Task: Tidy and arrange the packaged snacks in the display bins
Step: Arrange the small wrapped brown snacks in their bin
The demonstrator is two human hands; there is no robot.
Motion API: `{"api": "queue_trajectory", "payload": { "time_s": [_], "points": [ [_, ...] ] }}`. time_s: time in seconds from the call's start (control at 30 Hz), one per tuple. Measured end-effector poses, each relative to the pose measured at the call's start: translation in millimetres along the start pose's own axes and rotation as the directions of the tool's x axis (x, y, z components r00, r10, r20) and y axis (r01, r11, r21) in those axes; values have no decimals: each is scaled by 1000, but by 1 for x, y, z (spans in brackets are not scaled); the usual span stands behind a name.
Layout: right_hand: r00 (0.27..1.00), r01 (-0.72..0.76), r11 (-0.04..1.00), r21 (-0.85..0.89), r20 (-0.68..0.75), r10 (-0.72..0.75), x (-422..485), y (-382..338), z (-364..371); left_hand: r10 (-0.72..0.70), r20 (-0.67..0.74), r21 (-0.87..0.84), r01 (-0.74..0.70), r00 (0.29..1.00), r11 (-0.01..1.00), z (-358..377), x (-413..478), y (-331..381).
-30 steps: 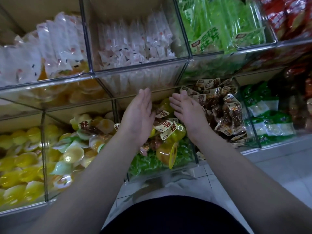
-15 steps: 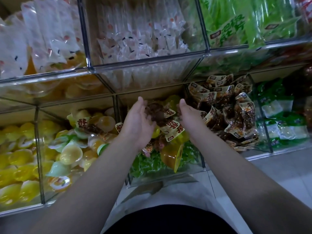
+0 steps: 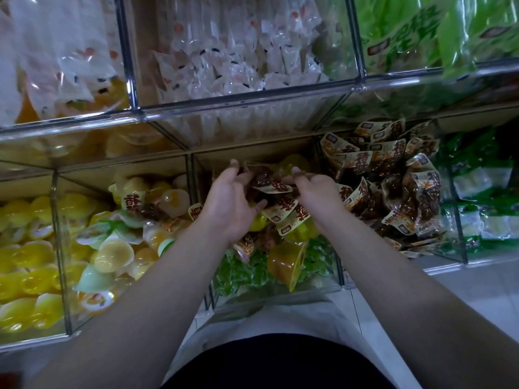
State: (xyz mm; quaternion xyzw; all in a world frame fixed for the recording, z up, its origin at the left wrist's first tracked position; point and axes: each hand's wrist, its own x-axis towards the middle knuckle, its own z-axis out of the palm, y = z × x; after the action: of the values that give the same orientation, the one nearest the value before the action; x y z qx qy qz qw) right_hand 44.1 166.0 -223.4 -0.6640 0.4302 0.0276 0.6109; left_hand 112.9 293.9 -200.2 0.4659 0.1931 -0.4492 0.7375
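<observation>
Snack packets [image 3: 273, 188] sit gripped by left hand [image 3: 228, 204] and right hand [image 3: 318, 195].

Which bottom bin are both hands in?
The middle bin, where the left hand and right hand grip brown packets lying over jelly cups and green sweets; its right neighbour holds only brown packets.

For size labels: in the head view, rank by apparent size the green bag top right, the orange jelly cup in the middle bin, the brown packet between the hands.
green bag, largest
orange jelly cup, next
brown packet, smallest as seen; fingers hide part, so unsure
</observation>
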Motion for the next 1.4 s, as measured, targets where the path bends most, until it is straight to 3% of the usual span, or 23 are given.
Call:
{"api": "queue_trajectory", "payload": {
  "time_s": [0.17,0.6,0.9,1.2,1.4],
  "points": [
    [1000,23,993,115,-19,-21,-2,-2,-9,22,19,115,-24,1000,993,4,-10,-3],
    [999,-5,968,252,44,-6,-11,-14,-56,45,97,202,-64,994,977,38,-24,-26],
    [998,53,983,178,-23,-50,-13,5,-104,39,58,238,-51,998,970,74,-17,-59],
    [990,48,985,164,-136,-25,-1,25,-147,-13,136,373,-39,991,927,117,-7,-88],
    [989,20,982,189,-149,9,1,33,-155,3,147,328,-52,989,943,127,-6,-97]
  ]
}}
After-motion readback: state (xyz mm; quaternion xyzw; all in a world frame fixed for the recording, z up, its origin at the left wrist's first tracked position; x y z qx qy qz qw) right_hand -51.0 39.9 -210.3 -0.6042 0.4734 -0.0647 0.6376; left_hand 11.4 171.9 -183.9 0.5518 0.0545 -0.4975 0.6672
